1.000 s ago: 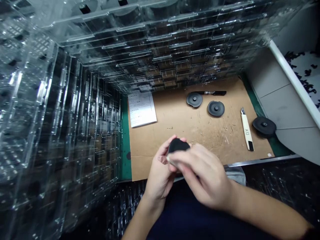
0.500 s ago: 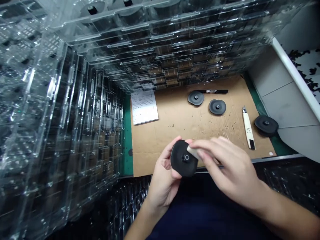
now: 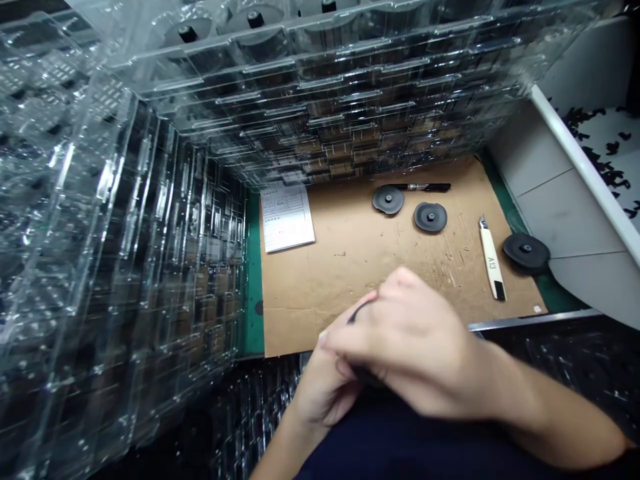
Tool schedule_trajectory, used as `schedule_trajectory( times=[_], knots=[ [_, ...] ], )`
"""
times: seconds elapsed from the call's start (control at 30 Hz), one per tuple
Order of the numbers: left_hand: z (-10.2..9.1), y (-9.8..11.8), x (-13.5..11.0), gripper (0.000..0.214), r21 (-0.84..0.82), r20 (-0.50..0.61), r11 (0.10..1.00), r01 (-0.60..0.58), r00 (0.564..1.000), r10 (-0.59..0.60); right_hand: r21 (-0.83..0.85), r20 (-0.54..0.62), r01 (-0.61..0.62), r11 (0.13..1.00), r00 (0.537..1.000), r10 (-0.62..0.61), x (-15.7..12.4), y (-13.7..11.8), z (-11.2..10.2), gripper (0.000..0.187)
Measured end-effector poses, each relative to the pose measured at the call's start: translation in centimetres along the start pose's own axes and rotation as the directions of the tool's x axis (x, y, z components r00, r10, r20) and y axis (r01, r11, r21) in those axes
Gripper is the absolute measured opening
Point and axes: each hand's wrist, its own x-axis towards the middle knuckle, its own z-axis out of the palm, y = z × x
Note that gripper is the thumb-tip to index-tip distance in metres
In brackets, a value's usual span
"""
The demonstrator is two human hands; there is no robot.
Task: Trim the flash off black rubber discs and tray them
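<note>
Passage across the brown cardboard sheet (image 3: 360, 280) is hemmed in at left and ahead by stacked transparent plastic trays (image 3: 150, 233), and obstructed rightward by round black discs (image 3: 430, 217) and a white utility knife (image 3: 493, 263).

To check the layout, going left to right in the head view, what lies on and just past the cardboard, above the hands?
Paper form → black disc → second black disc → utility knife → third black disc
</note>
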Motion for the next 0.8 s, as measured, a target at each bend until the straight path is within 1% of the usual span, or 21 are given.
schedule_trajectory(
  times=[0.03, 0.07, 0.1, 0.13, 0.17, 0.2, 0.23, 0.33, 0.4, 0.47, 0.57, 0.67, 0.8],
  knots=[
    [0.2, 0.2, -0.1, 0.059, -0.016, 0.039, 0.999, 0.036, 0.999, -0.035, 0.057, -0.042, -0.076, 0.995, 0.996, 0.078, -0.2, 0.5, -0.2, 0.022],
    [0.4, 0.4, -0.2, 0.062, -0.040, 0.084, 0.996, 0.083, 0.993, -0.079, 0.116, -0.107, -0.181, 0.977, 0.975, 0.193, -0.5, 1.1, -0.4, 0.021],
    [0.6, 0.7, -0.3, 0.065, -0.068, 0.125, 0.989, 0.128, 0.985, -0.119, 0.182, -0.175, -0.285, 0.941, 0.932, 0.316, -1.0, 1.8, -0.5, 0.020],
    [0.9, 0.9, -0.4, 0.066, -0.094, 0.156, 0.983, 0.159, 0.977, -0.143, 0.251, -0.234, -0.368, 0.895, 0.874, 0.425, -1.5, 2.5, -0.6, 0.018],
    [1.0, 1.2, -0.4, 0.066, -0.115, 0.184, 0.978, 0.176, 0.971, -0.153, 0.315, -0.273, -0.425, 0.849, 0.816, 0.510, -2.2, 3.2, -0.5, 0.018],
    [1.1, 1.3, -0.4, 0.065, -0.130, 0.206, 0.975, 0.179, 0.967, -0.150, 0.369, -0.277, -0.467, 0.803, 0.770, 0.575, -2.9, 3.8, -0.2, 0.017],
    [1.1, 1.4, -0.4, 0.065, -0.142, 0.230, 0.974, 0.176, 0.963, -0.140, 0.411, -0.256, -0.503, 0.761, 0.737, 0.625, -3.6, 4.3, 0.1, 0.016],
    [0.8, 1.3, -0.1, 0.066, -0.184, 0.289, 0.965, 0.185, 0.949, -0.127, 0.477, -0.113, -0.603, 0.639, 0.679, 0.725, -5.5, 5.3, 1.4, 0.016],
    [0.5, 1.0, 0.0, 0.068, -0.209, 0.292, 0.958, 0.197, 0.947, -0.131, 0.502, -0.030, -0.644, 0.577, 0.654, 0.756, -6.4, 5.5, 2.2, 0.018],
    [0.3, 0.7, 0.1, 0.069, -0.222, 0.277, 0.956, 0.193, 0.952, -0.128, 0.513, 0.013, -0.661, 0.547, 0.643, 0.766, -6.9, 5.5, 2.7, 0.020],
    [0.3, 0.6, 0.0, 0.069, -0.219, 0.262, 0.957, 0.190, 0.956, -0.130, 0.515, 0.045, -0.678, 0.525, 0.633, 0.773, -7.0, 5.3, 2.9, 0.021],
    [0.4, 0.6, 0.0, 0.068, -0.224, 0.287, 0.953, 0.204, 0.948, -0.136, 0.515, 0.084, -0.697, 0.498, 0.620, 0.780, -6.9, 5.0, 2.9, 0.022],
    [0.4, 0.5, -0.1, 0.068, -0.243, 0.304, 0.948, 0.207, 0.944, -0.128, 0.516, 0.109, -0.704, 0.489, 0.620, 0.777, -7.0, 4.7, 3.1, 0.021]
  ],
)
